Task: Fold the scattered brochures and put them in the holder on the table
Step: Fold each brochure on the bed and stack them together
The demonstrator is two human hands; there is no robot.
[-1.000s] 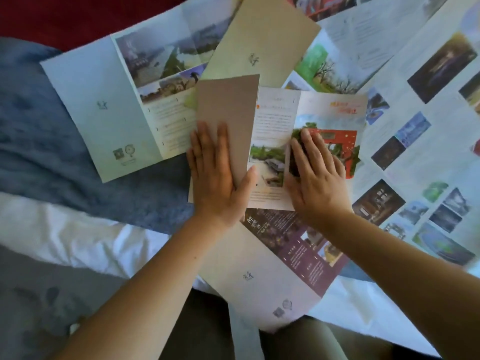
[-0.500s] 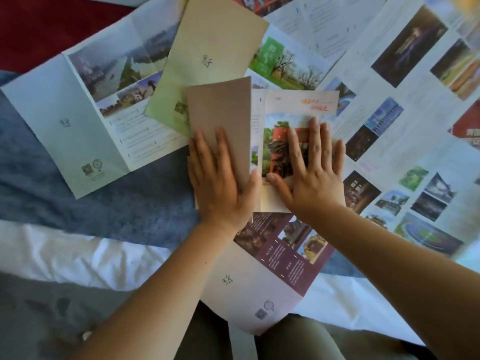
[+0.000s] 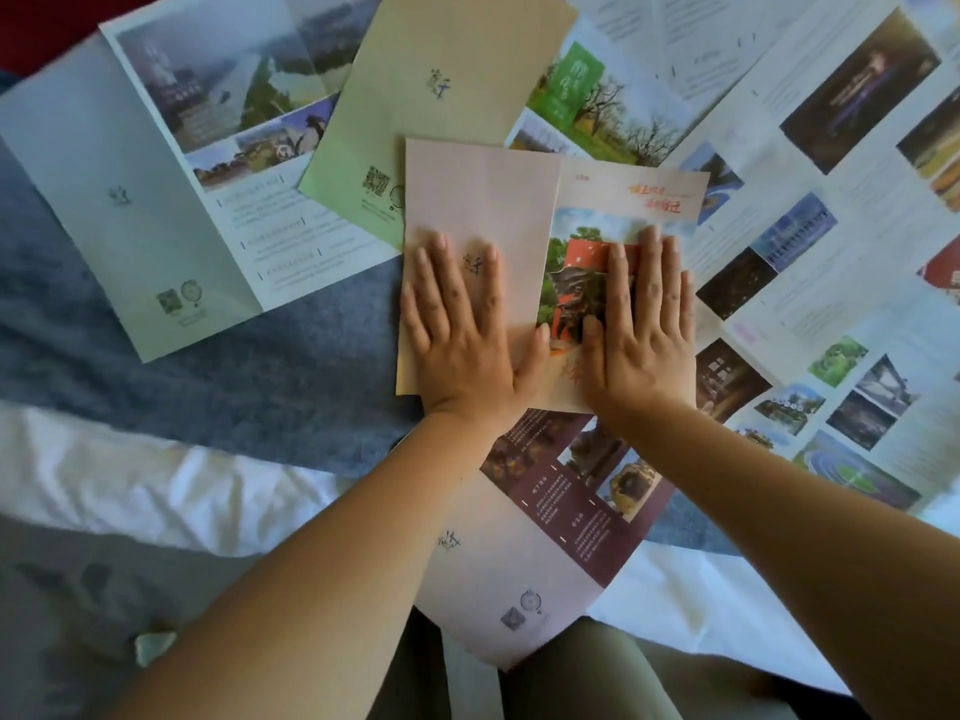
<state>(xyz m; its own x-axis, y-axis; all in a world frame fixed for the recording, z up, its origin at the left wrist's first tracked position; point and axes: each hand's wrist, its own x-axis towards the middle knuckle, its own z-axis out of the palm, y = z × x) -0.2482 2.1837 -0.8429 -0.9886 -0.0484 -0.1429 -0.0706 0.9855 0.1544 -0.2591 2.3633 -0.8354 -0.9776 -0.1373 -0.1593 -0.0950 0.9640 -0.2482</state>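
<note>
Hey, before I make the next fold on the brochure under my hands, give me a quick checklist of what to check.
1. Left hand flat on the plain panel: ok.
2. Right hand flat on the picture panel: ok.
3. Brochure folded down to one panel: not ok, two panels lie side by side.
4. Bottom edges lined up: cannot tell, the hands cover them.
5. Free of the other sheets: not ok, it lies over the green brochure and the maroon brochure.
6. Holder within sight: not ok, none in view.
</note>
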